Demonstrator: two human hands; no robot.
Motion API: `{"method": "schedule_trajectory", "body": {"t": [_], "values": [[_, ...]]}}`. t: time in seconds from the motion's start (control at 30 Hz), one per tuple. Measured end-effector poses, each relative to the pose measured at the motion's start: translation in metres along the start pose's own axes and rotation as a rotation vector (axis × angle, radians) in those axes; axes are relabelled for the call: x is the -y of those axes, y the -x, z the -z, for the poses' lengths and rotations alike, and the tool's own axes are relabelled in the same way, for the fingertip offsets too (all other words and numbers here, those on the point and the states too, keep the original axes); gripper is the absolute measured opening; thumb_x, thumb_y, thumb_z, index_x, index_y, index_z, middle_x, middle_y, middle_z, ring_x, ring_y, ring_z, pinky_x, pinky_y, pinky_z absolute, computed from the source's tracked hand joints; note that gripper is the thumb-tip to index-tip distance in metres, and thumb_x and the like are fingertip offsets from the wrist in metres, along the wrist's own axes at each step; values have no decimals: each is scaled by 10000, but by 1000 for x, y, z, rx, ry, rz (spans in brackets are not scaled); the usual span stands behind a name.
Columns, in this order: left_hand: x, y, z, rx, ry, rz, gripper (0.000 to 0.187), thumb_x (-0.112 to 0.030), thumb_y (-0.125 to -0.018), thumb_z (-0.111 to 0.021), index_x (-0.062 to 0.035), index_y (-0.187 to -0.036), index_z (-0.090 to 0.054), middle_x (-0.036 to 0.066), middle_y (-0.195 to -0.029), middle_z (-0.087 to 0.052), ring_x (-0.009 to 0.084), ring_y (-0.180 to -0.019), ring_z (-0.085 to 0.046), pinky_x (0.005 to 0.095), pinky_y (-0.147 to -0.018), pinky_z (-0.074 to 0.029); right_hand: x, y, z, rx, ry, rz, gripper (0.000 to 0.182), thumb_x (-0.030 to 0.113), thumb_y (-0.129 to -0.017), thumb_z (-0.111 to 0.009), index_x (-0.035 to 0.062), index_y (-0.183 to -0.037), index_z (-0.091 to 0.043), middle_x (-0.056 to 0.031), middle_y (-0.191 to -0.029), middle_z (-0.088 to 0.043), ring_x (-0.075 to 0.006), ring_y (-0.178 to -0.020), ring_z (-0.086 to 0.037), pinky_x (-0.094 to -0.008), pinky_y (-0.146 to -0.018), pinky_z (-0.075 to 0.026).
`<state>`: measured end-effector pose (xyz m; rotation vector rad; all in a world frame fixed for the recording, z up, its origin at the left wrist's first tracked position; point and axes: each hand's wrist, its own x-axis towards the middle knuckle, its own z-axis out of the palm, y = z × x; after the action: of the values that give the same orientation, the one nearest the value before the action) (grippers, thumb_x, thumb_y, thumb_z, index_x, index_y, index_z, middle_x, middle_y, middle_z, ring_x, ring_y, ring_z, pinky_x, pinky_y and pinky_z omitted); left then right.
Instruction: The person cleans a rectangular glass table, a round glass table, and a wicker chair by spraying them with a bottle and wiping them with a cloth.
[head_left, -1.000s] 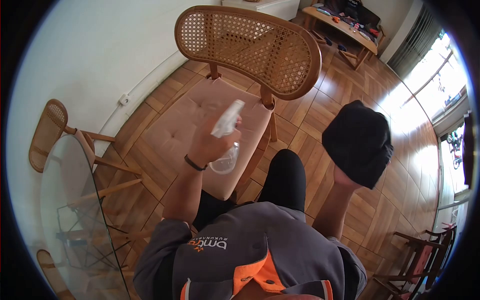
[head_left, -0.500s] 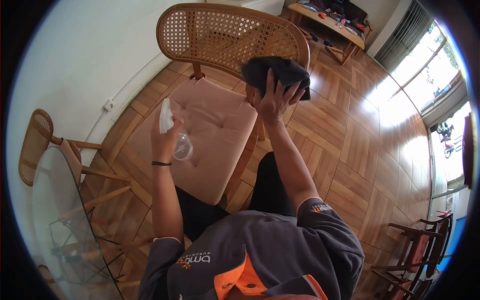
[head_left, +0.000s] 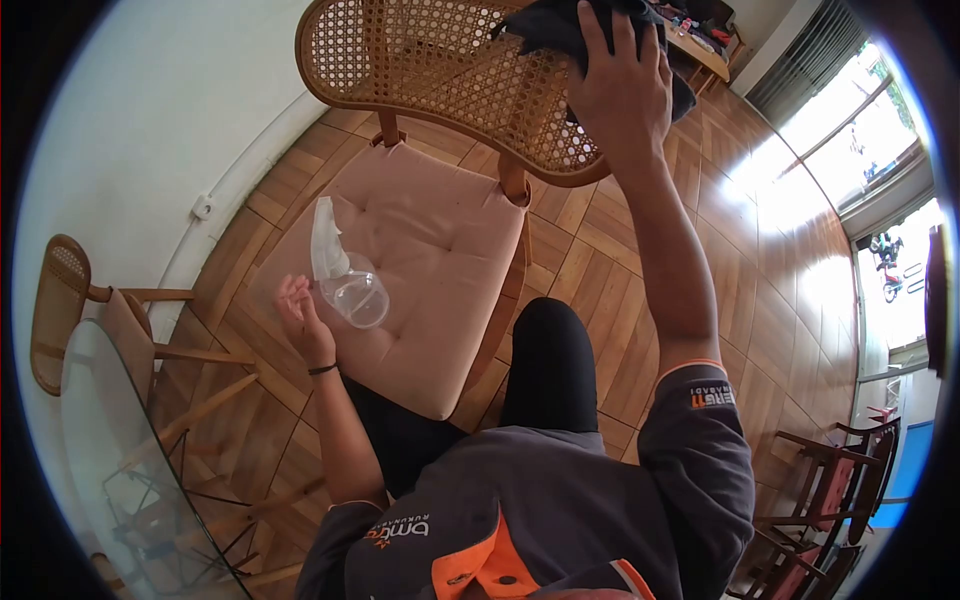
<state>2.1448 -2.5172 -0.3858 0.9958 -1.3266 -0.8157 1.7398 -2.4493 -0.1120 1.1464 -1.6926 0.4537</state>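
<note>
A clear spray bottle (head_left: 358,298) with a white trigger head (head_left: 326,240) rests on the pink tufted seat cushion (head_left: 430,215) of a wooden chair. Just left of the bottle is my left hand (head_left: 304,318), empty, its fingers loosely bent and apart from it. My right hand (head_left: 627,100) presses a dark cloth (head_left: 545,28) against the right end of the chair's woven cane backrest (head_left: 430,70). Part of the cloth drapes over the top rim, and my fingers lie spread across it.
At left, a glass tabletop (head_left: 125,450) stands close to another cane-backed chair (head_left: 60,310). A wall socket (head_left: 203,207) with a cable is on the white wall. Far right are dark wooden chairs (head_left: 830,490); a wooden table (head_left: 700,50) stands behind the backrest.
My left hand has let go of the spray bottle and drawn back to the left. My right hand has carried the cloth up and right onto the backrest.
</note>
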Motion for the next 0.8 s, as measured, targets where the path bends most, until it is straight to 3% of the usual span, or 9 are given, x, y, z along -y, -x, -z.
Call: {"method": "schedule_trajectory", "body": {"t": [0.2,0.3,0.4,0.43,0.63,0.73,0.8], "values": [[1,-1,-1,-15,-669,-41,485,-279,-973,-580,4,-1351,-468,222,-1327,-561,360,-1230,-549,462,-1057,-430,4,47,14,168,56,192,630,366,-809,-714,232,-1401,-547,-78,-1305,-556,-318,-1372,-425,-517,-1127,-306],[-16,-5,-3,105,-960,-27,525,-341,-956,-576,-56,-1384,-470,164,-1426,-508,371,-1341,-458,516,-1118,-355,18,92,16,292,27,229,630,367,-794,-707,229,-1391,-561,-58,-1251,-594,-290,-1378,-426,-493,-1134,-279],[-18,0,-6,63,-1231,-112,539,-411,-975,-526,-113,-1420,-459,80,-1512,-441,312,-1430,-363,563,-1157,-272,21,145,-11,292,100,363,670,383,-795,-707,268,-1429,-524,-55,-1228,-615,-296,-1376,-430,-500,-1135,-269],[-16,0,-6,66,-1236,-105,547,-424,-977,-520,-122,-1428,-454,65,-1525,-426,301,-1444,-341,571,-1161,-257,20,154,-17,277,143,418,691,391,-798,-709,287,-1450,-503,-56,-1224,-621,-302,-1374,-432,-508,-1135,-268],[-8,-1,-6,65,-1245,-64,565,-455,-984,-501,-143,-1451,-435,35,-1556,-389,288,-1483,-281,584,-1180,-219,18,86,2,271,93,161,626,421,-865,-644,302,-1459,-487,-58,-1366,-538,-294,-1401,-405,-530,-1152,-230],[-6,-2,-6,76,-1248,-68,568,-455,-984,-500,-144,-1454,-430,35,-1561,-383,291,-1488,-271,590,-1181,-215,16,36,3,142,217,101,596,444,-896,-622,325,-1462,-479,-65,-1479,-451,-294,-1430,-361,-554,-1133,-281],[-8,-2,-6,79,-1245,-72,567,-449,-985,-498,-142,-1456,-426,36,-1561,-383,294,-1487,-272,595,-1179,-215,14,7,-3,88,225,58,592,451,-891,-621,271,-1443,-503,-85,-1440,-487,-307,-1400,-400,-544,-1085,-358]]}}
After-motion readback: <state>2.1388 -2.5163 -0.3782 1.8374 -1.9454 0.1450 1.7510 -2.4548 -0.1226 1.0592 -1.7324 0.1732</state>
